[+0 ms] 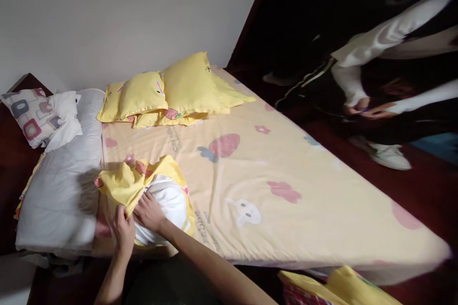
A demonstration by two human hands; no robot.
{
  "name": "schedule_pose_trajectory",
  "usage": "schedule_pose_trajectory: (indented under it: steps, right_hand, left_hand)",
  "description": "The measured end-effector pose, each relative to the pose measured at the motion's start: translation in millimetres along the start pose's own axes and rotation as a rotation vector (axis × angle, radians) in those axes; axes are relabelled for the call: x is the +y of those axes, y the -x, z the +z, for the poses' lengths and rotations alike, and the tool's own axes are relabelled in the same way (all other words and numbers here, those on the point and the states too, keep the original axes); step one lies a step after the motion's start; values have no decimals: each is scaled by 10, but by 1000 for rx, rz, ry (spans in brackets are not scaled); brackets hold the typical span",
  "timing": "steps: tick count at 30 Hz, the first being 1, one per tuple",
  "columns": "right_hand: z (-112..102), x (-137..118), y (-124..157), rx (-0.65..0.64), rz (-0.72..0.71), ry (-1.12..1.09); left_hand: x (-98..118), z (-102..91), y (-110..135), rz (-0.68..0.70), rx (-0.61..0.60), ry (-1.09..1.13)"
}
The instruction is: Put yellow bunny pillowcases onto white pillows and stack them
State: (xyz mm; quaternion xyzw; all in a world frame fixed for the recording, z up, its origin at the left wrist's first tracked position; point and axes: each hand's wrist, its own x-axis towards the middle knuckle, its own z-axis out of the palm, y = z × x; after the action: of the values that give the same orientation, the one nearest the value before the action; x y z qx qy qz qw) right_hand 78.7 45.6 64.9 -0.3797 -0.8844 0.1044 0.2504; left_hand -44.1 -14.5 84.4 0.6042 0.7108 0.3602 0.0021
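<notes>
A yellow pillowcase (pixel 121 182) with pink prints lies bunched around a white pillow (pixel 170 200) near the front left of the bed. My left hand (pixel 124 228) pinches the pillowcase's edge at its near side. Just to the right, my right hand (pixel 150 210) reaches in at the opening, between the yellow cloth and the white pillow. Its fingertips go out of sight under the fabric, so whether they grip anything is hidden. Part of the pillow stays uncovered, facing me.
Yellow pillows (pixel 189 83) rest against the wall on the patterned bed sheet (pixel 315 200). A grey-white quilt (pixel 64 186) and a patterned cushion (pixel 32 116) lie at the left. Yellow cloth (pixel 343 288) shows at the bottom right. Another person's hands (pixel 372 110) are beyond the bed.
</notes>
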Motion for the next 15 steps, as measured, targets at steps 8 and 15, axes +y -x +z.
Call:
schedule_pose_trajectory:
  steps: [8,15]
  right_hand:
    - [-337,284,911,289,184,97]
    - [-201,37,925,150,162,-141]
  left_hand:
    - [-122,-161,43,94,-110,-100]
    - [365,-402,-187,310,-249,-326]
